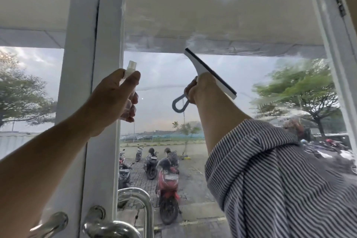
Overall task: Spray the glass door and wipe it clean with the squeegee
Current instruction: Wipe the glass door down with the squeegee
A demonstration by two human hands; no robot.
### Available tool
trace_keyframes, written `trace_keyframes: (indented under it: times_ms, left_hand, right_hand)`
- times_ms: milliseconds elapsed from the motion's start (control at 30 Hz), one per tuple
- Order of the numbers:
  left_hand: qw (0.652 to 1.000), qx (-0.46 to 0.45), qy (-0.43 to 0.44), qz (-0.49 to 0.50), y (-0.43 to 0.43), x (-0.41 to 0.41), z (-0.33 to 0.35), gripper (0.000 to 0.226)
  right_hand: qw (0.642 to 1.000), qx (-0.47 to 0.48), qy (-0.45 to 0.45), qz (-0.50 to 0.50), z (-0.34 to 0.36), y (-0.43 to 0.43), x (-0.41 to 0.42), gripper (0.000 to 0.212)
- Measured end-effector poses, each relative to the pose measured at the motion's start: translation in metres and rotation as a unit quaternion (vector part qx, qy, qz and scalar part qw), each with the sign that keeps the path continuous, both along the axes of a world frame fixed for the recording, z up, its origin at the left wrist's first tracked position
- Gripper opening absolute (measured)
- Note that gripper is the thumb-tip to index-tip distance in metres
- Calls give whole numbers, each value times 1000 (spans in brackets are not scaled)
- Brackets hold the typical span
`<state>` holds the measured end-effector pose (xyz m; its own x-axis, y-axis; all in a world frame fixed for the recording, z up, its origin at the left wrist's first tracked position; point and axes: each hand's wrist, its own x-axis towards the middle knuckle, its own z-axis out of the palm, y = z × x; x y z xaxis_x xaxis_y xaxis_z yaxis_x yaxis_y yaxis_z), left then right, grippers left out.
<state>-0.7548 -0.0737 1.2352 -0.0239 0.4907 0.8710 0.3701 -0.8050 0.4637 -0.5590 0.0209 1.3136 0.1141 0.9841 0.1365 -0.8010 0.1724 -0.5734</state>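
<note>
The glass door fills the view in a white frame, its upper pane streaked and wet. My right hand grips the handle of a white squeegee with a dark rubber blade, tilted against the glass around mid-height; its grey-blue hanging loop sticks out below my fist. My left hand is raised to the left of it, closed around a small clear spray bottle whose white nozzle shows above my fingers, close to the door's left stile.
The white door frame post stands at left, with chrome door handles at the bottom. A hinge sits on the right frame. Parked motorbikes and trees show outside through the glass.
</note>
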Motion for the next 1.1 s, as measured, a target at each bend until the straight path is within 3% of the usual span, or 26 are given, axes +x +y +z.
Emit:
trace_keyframes:
  times_ms: [200,333,467,533,767,1100]
  left_hand:
    - [992,-116,-17,-45,9,11,6,20]
    - [987,-109,-67,-97,15,38,15,23]
    - [978,-136,-120,-99,20,68,22,60]
    - [977,-141,-128,-94,25,85,24,67]
    - [978,-91,-158,-100,30,139,50,54]
    - [976,-96,-189,-55,45,148,69,51]
  right_hand:
    - [998,38,-56,-3,-9,-8,15,35]
    - [992,55,-113,-11,-10,-3,44,30]
    - [983,83,-161,-39,-14,-5,81,32]
    - [979,99,-173,-45,-13,-6,97,32]
    - [965,123,-219,-74,-5,-8,130,30]
    - [975,132,-162,-71,14,-11,146,29]
